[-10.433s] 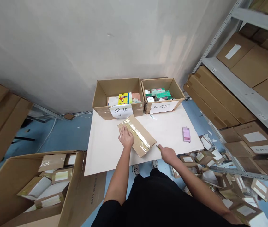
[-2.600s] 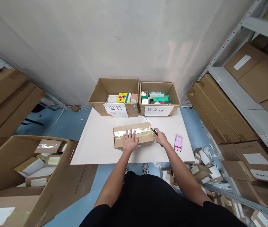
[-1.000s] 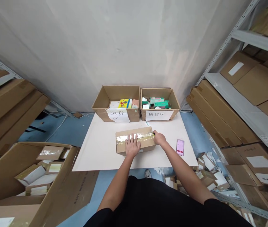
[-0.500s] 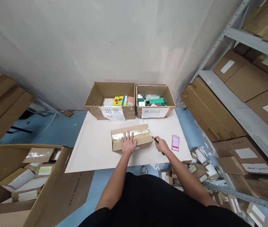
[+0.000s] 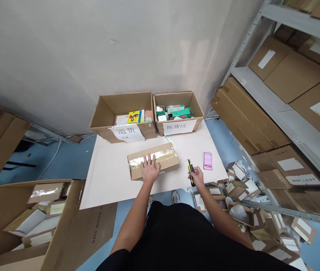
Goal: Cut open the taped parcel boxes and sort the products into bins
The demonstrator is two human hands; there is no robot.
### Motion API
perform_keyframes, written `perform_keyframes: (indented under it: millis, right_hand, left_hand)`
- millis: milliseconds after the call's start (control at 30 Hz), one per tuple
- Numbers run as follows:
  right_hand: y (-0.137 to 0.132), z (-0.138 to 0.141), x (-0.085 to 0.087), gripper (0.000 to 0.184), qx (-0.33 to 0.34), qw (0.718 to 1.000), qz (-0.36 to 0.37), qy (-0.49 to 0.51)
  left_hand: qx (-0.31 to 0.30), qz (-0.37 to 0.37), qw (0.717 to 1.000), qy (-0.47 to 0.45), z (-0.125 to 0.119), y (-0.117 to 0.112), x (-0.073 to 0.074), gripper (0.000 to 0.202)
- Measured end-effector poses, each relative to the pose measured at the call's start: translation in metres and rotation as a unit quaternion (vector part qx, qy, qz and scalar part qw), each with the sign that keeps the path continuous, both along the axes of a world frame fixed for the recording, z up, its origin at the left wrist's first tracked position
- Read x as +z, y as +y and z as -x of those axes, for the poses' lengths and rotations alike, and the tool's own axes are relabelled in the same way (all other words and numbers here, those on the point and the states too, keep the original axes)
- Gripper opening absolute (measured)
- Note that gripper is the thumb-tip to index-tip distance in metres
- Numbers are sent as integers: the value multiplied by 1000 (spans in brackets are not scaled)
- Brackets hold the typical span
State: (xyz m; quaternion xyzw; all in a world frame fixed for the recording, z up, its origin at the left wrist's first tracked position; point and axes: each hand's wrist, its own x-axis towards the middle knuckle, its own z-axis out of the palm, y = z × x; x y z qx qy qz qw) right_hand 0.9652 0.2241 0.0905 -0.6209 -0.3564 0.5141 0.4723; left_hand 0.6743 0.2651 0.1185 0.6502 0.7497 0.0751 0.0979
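Note:
A taped cardboard box [image 5: 164, 157] lies on the white table [image 5: 103, 177], with shiny clear tape along its top. My left hand [image 5: 150, 169] rests flat on the near side of its top, fingers spread. To the right of the box, and apart from it, my right hand [image 5: 197, 176] is closed round a black and yellow utility knife [image 5: 190, 173]. The knife's tip points away from me, toward the back of the table. A phone [image 5: 208, 161] with a pink screen lies right of that hand.
Two open cartons stand at the table's back: a left carton [image 5: 100, 130] holding a yellow box, and a right carton [image 5: 198, 122] holding green boxes. A large carton [image 5: 75, 210] of parcels stands at left. Shelves [image 5: 278, 101] and scattered parcels [image 5: 239, 186] lie at right.
My right hand has drawn the utility knife back from the box's right end, turning it to point away from me. My left hand stays on the box. The view has shifted slightly.

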Motion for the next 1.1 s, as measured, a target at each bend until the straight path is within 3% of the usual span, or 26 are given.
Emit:
perform_keyframes:
  millis: [167,467,633,800,967,1100]
  right_hand:
    - [6,-9,-3,54,-49,997,41,54]
    - [8,-3,-5,62,-3,994,69,81]
    - [13,4,9,62,47,995,57,70]
    - [20,15,37,54,116,991,13,68]
    - [24,30,62,49,175,982,-21,76]
    - [23,40,70,51,194,979,-17,62]
  left_hand:
    - [-1,1,1000,6,1,1,2,67]
    - [-3,0,1000,8,0,3,3,68]
    - [6,8,1000,-5,3,5,5,66]
    - [31,-63,992,-100,-10,4,28,56]
    - [-79,-102,950,-285,-44,7,59,33]
    - [-118,-120,933,-317,-52,11,74,26]
